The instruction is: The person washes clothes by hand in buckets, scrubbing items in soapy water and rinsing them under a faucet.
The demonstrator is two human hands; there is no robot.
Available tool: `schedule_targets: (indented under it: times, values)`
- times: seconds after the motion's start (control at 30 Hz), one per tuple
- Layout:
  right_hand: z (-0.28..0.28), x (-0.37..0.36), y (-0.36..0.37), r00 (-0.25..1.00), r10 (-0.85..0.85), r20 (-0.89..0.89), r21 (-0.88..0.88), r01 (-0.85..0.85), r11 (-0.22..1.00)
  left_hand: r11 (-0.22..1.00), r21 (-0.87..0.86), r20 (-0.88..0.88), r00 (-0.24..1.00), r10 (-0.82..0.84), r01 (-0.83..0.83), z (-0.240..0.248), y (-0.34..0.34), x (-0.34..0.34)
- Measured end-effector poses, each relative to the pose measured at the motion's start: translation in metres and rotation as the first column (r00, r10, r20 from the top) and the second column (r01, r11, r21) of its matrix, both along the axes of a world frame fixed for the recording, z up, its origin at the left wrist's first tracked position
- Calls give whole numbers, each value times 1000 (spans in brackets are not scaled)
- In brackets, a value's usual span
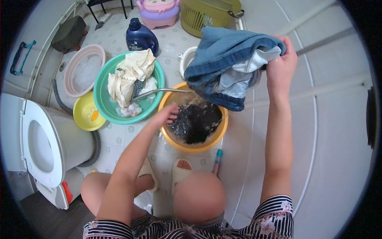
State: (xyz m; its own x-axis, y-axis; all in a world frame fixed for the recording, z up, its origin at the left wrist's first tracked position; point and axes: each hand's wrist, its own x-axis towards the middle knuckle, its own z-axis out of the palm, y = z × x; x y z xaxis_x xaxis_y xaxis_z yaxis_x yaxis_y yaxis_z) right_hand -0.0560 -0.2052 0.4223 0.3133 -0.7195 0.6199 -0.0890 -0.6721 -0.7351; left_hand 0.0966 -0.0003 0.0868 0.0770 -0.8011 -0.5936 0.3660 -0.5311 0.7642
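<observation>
My right hand (283, 65) is raised at the right and grips a pair of blue jeans (223, 49) by its edge. Pale pocket lining shows on the jeans, which hang over the far right rim of an orange basin (225, 129). My left hand (170, 114) is at that basin's left rim with its fingers apart, holding nothing. Dark cloth (197, 123) lies in the basin's churned water. A bent metal spout (149, 93) crosses from a green basin (104, 113) to the orange one. Cream clothes (123, 85) are heaped in the green basin.
A pink basin (68, 75) with sudsy water and a yellow bowl (77, 121) stand left of the green basin. Behind it are a dark blue detergent bottle (141, 38) and an olive basket (197, 22). A white toilet (71, 137) is at left; a tiled wall (334, 131) rises at right.
</observation>
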Motion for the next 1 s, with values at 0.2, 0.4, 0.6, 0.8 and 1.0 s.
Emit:
schedule_targets:
  times: [0.2,0.4,0.6,0.8,1.0]
  values:
    - [-60,-24,44,922,207,-327,459,-36,888,958,10,-12,958,288,-288,23,10,25]
    - [-230,-54,55,735,299,-609,296,-139,945,992,-118,956,275,100,49,23,30,-19]
    - [-323,-55,-29,882,46,-468,600,279,750,970,-122,987,129,96,211,-16,70,-44]
    - [-435,-60,-156,965,26,-259,895,230,383,965,-178,962,239,130,192,-3,44,-59]
    - [-390,42,-125,991,-74,114,837,-56,544,971,-167,955,273,116,172,-11,60,-43]
